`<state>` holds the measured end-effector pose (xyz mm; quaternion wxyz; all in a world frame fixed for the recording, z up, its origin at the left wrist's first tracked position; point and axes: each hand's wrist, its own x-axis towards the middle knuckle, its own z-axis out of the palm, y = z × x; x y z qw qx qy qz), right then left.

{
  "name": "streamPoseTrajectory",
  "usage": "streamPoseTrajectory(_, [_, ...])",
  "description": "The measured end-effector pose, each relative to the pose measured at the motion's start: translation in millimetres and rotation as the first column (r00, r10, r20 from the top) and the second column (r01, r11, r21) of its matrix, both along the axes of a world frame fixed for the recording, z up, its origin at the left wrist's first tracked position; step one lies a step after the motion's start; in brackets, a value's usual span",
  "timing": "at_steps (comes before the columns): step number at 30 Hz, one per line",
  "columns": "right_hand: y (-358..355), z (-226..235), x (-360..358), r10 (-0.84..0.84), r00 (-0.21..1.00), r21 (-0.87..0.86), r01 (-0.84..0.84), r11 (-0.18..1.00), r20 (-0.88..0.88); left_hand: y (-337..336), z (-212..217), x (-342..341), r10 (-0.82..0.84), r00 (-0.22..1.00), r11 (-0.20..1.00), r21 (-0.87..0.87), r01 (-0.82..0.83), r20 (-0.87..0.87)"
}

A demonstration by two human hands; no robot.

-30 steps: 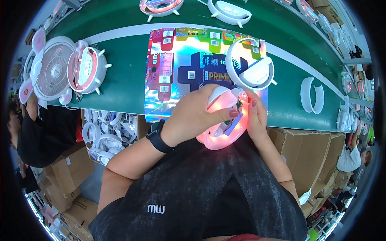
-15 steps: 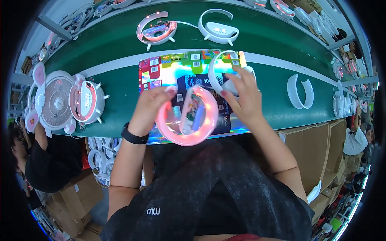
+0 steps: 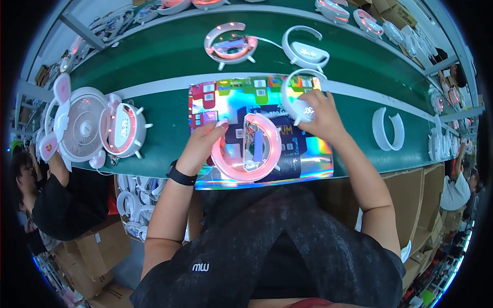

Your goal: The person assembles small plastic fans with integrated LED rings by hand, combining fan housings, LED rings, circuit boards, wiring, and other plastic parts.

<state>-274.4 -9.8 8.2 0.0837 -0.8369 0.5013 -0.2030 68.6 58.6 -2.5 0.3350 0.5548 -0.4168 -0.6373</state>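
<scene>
My left hand (image 3: 206, 141) is closed on the rim of a C-shaped lamp clock half (image 3: 226, 167) that glows pink. Inside its open body a blue cylindrical battery (image 3: 258, 146), wires and small electronic parts show. To the right, my right hand (image 3: 323, 117) is wrapped round the white clock front (image 3: 288, 97), which has a C-shaped arc and lit digits; some fingers are hidden behind it. Both pieces are above a shiny printed cardboard sheet (image 3: 316, 165) on the green bench (image 3: 354, 123).
Two linked clock halves (image 3: 231, 49) stand farther back, one lit red. A white C-shaped shell (image 3: 389, 129) stands at the right. At the left are a white fan (image 3: 84, 128) and a lit clock (image 3: 123, 131). Cardboard boxes (image 3: 403, 197) sit below the bench, and a co-worker's sleeve (image 3: 69, 205) is at left.
My right hand's fingers have gone from spread to closed round the white clock front. The pink-lit half in my left hand has turned slightly. The whole view has shifted a little.
</scene>
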Motion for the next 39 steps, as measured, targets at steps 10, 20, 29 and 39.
streamPoseTrajectory(10, [-0.9, 49.6, 106.0, 0.514, 0.856, -0.086, -0.517, 0.852, -0.054, -27.8, 5.5, -12.6, 0.358, 0.876, 0.919, -0.041, -0.391, -0.324])
streamPoseTrajectory(20, [-147.8, 8.5, 40.8, -0.302, 0.951, -0.091, 0.296, 0.951, -0.065, -190.7, -16.6, 68.7, 0.597, 0.784, 0.773, -0.14, -0.619, -0.17])
streamPoseTrajectory(29, [-157.4, -59.2, -50.0, -0.435, 0.895, -0.144, 0.42, 0.896, -0.099, -256.8, -34.1, 44.3, 0.88, 0.457, 0.435, -0.171, -0.884, -0.128])
streamPoseTrajectory(39, [-168.1, -49.1, -83.2, -0.503, 0.863, -0.103, 0.506, 0.856, 0.051, -201.3, -14.7, -126.0, 0.369, 0.308, 0.675, -0.481, 0.559, 0.877])
